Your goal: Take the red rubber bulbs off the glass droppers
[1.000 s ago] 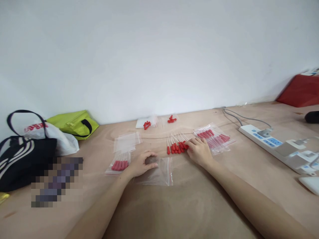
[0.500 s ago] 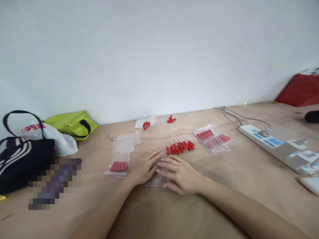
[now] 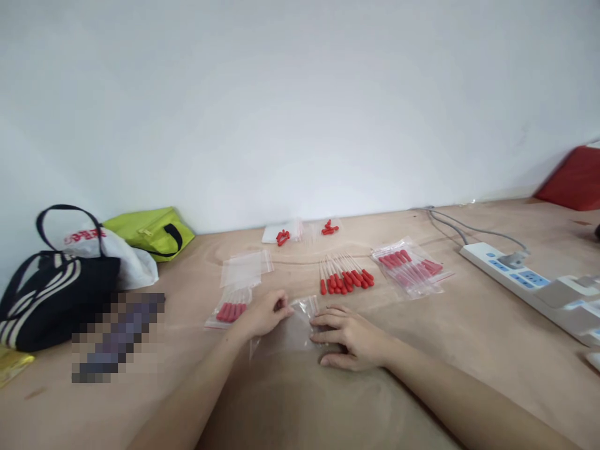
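Note:
A clear plastic zip bag (image 3: pixel 300 322) lies flat between my hands. At its left side my left hand (image 3: pixel 266 314) has its fingers curled in a pinch on the bag's edge. My right hand (image 3: pixel 354 337) rests palm down over the bag's right edge, fingers stretched and spread. Beyond them lies a fan of loose droppers (image 3: pixel 347 280) with red bulbs and thin pale stems. To the left, partly behind my left hand, is a filled bag of red-bulbed droppers (image 3: pixel 230 311), with empty zip bags (image 3: pixel 241 269) above it.
Filled dropper bags (image 3: pixel 407 269) are stacked at right, near a white power strip (image 3: pixel 510 275) with plugs and a cable. Small red pieces (image 3: pixel 283 237) lie on plastic near the wall. A black bag (image 3: pixel 60 294), a white plastic bag (image 3: pixel 140 269) and a green bag (image 3: pixel 145 228) stand left.
My hands have moved apart, uncovering the bag. My left hand has gone from lying flat to a pinch at its left side. The view has shifted slightly left.

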### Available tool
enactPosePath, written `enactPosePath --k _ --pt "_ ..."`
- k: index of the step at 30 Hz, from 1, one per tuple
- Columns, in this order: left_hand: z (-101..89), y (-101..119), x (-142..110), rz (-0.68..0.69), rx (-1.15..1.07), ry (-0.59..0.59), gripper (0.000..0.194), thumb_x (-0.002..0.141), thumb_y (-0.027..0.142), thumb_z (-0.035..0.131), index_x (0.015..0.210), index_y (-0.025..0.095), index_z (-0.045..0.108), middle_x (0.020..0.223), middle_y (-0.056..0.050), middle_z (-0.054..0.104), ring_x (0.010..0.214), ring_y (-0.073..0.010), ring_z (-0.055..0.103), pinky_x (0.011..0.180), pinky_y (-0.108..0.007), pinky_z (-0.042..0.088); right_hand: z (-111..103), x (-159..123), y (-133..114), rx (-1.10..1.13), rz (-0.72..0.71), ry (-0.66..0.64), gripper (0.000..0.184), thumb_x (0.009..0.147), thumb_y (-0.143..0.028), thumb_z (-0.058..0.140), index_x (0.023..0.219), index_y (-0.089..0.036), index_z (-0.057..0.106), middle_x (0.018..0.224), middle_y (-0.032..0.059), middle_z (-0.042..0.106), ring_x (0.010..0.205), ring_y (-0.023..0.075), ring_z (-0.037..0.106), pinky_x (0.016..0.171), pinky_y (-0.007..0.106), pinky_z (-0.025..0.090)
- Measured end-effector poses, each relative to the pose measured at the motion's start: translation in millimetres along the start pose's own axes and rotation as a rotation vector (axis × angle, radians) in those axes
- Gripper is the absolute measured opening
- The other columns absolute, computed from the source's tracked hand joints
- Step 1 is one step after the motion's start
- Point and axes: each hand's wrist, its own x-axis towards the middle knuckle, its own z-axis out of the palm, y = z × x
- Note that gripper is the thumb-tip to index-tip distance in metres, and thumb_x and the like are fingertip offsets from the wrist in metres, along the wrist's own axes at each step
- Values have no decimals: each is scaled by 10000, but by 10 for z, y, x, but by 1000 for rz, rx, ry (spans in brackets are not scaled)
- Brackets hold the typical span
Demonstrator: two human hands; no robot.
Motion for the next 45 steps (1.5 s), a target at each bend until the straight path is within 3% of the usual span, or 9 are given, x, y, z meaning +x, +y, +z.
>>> enactPosePath --k 5,11,17,20,24,30,35,39,45 --pt "-375 -372 320 -437 36 522 279 782 297 458 1025 178 390 757 -6 570 653 -141 565 599 -232 404 21 8 8 12 36 22 393 778 -431 495 1085 -199 573 1130 85 539 1062 198 462 905 352 342" --pt "-553 -449 725 -578 166 589 433 727 175 498 1119 70 344 940 -184 567 907 -281 560 736 -351 401 19 10 11 6 32 27 375 770 -400 513 1086 -205 563 1113 77 538 1048 188 466 891 350 345" --pt "-400 -411 487 -646 373 725 400 749 357 478 1028 73 440 1136 -243 449 1115 -372 387 861 -446 318 -8 8 -3 10 39 27 370 767 -396 515 1083 -209 565 1116 67 543 1042 183 469 886 344 348" --pt "-458 -585 140 -714 370 613 406 753 464 431 935 105 479 1076 -231 492 1074 -370 430 819 -430 350 -2 12 7 10 46 34 369 763 -396 519 1080 -211 567 1111 60 546 1034 179 474 885 344 347" --pt "-516 -729 -290 -651 140 399 586 513 629 596 804 143 449 844 -139 574 863 -329 549 660 -357 408 19 20 27 19 36 35 368 758 -392 525 1076 -211 571 1094 64 552 1020 180 481 882 349 348" --pt "-520 -439 -498 -520 -387 235 483 432 507 698 654 187 411 548 30 553 609 -197 582 521 -259 402 27 18 38 23 34 38 366 761 -385 525 1079 -210 571 1106 69 548 1032 182 480 888 353 346" --pt "-594 -300 -699 -534 -764 146 310 568 401 648 794 201 577 915 -39 660 869 -214 609 647 -274 483 29 18 35 28 34 41 360 749 -388 542 1064 -217 580 1097 68 553 1025 190 489 885 362 352" --pt "-322 -78 -915 -552 -835 146 240 687 380 542 848 217 614 1055 -35 627 1043 -239 541 756 -330 497 31 33 36 150 80 125 352 738 -361 563 1045 -191 583 1019 77 582 941 179 531 828 332 401" --pt "254 410 -917 -276 -1069 -14 411 726 337 575 1110 214 496 1056 -67 614 974 -198 584 833 -324 472 60 36 99 284 208 299 477 659 -228 629 1118 -171 513 956 69 571 820 153 550 713 287 450"
